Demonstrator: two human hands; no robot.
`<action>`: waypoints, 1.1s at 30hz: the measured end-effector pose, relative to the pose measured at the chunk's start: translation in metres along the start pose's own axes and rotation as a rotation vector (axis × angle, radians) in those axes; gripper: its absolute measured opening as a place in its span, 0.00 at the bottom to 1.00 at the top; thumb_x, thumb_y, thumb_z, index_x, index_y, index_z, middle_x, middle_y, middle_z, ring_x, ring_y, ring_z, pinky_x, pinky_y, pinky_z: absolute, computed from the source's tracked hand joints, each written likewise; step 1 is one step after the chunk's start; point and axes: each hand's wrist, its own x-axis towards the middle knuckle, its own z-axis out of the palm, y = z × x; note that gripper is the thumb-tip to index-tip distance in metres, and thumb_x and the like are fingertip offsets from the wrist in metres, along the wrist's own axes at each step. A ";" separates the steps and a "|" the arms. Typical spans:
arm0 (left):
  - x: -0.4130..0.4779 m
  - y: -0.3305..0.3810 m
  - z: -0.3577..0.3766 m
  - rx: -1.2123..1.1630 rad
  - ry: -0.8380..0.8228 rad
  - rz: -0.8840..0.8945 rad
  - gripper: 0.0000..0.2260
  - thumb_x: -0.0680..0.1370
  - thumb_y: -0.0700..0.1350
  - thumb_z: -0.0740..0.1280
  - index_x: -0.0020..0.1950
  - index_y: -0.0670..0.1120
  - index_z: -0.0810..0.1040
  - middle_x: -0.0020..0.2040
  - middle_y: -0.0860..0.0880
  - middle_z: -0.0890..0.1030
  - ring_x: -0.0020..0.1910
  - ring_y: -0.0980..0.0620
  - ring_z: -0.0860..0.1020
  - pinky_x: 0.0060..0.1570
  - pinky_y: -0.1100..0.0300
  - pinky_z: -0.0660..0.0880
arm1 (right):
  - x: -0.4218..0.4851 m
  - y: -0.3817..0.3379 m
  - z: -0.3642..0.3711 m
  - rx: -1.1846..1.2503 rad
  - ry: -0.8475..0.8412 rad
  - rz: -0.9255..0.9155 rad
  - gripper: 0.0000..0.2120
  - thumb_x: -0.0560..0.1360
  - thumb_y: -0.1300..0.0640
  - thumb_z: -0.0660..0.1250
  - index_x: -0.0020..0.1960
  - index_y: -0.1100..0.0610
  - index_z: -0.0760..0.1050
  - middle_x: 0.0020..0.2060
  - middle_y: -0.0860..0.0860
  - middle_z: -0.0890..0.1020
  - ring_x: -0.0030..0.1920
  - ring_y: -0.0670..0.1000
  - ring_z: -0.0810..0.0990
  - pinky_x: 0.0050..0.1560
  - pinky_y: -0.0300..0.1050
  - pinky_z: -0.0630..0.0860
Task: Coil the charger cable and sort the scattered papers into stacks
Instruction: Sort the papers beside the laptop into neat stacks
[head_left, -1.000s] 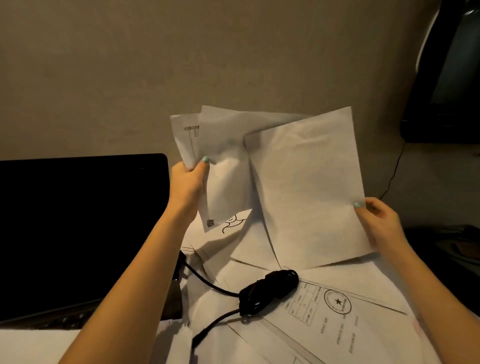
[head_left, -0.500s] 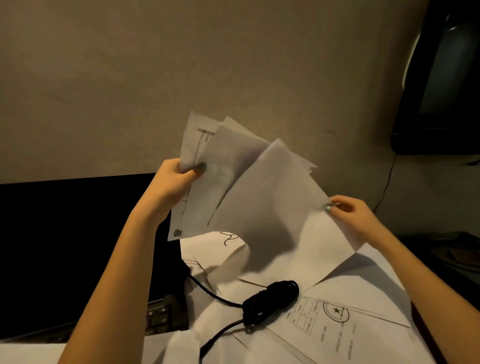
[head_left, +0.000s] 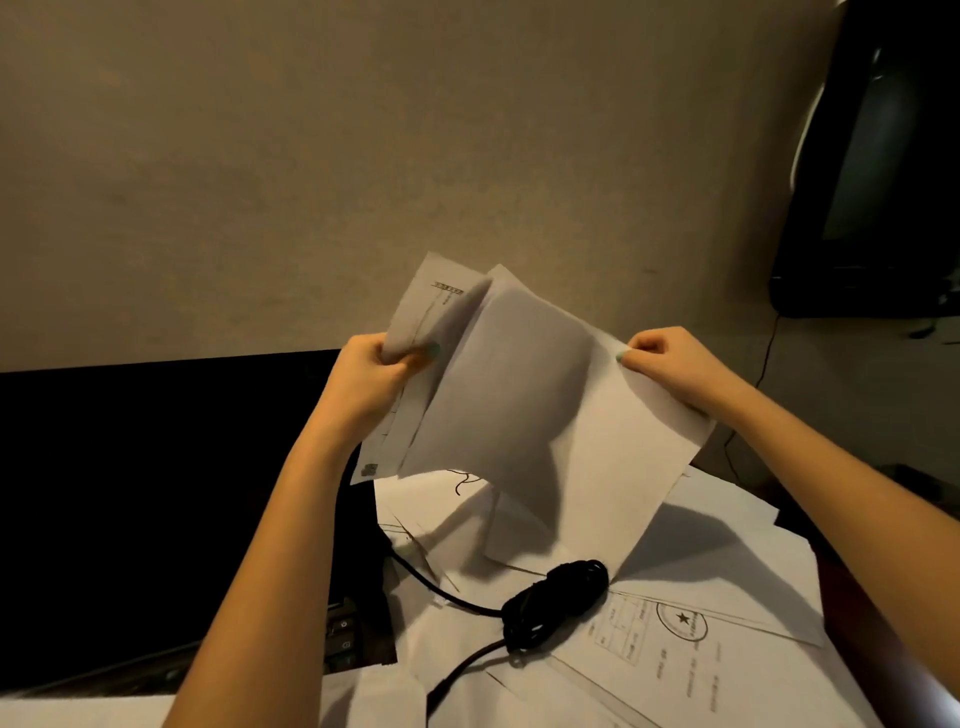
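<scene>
I hold a bundle of white paper sheets up in the air above the desk. My left hand grips the bundle's left edge, thumb on the front. My right hand pinches the right corner of the front sheet. Below them the black charger cable lies bunched in a coil on the papers, with two strands running off to the left and front. More loose sheets cover the desk under it, one with a round star stamp.
An open laptop with a dark screen stands at the left, its keyboard partly under the papers. A dark monitor stands at the upper right against the beige wall. A thin wire hangs below it.
My hands have moved closer together, and the front sheet has swung over onto the sheets in my left hand. The view has tilted up a little. The cable coil has not moved.
</scene>
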 end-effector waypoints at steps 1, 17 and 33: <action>0.000 0.001 -0.003 -0.030 0.006 -0.002 0.17 0.74 0.48 0.72 0.42 0.33 0.77 0.38 0.45 0.74 0.39 0.51 0.71 0.40 0.56 0.66 | 0.001 -0.001 -0.001 -0.010 -0.005 -0.009 0.09 0.77 0.60 0.65 0.44 0.66 0.78 0.42 0.65 0.80 0.38 0.53 0.74 0.41 0.46 0.69; -0.004 0.012 -0.034 -0.230 -0.009 0.017 0.08 0.79 0.49 0.66 0.46 0.46 0.80 0.39 0.53 0.84 0.42 0.50 0.82 0.43 0.52 0.79 | 0.020 -0.084 -0.039 -0.102 -0.041 -0.301 0.07 0.74 0.58 0.70 0.39 0.60 0.80 0.35 0.56 0.78 0.35 0.45 0.72 0.41 0.42 0.69; -0.010 0.042 0.004 -0.324 0.250 0.233 0.07 0.76 0.42 0.70 0.42 0.39 0.76 0.39 0.45 0.75 0.38 0.51 0.72 0.39 0.56 0.70 | -0.011 -0.127 -0.100 -0.250 0.228 -0.486 0.07 0.74 0.61 0.69 0.39 0.64 0.78 0.33 0.53 0.75 0.33 0.46 0.70 0.36 0.34 0.65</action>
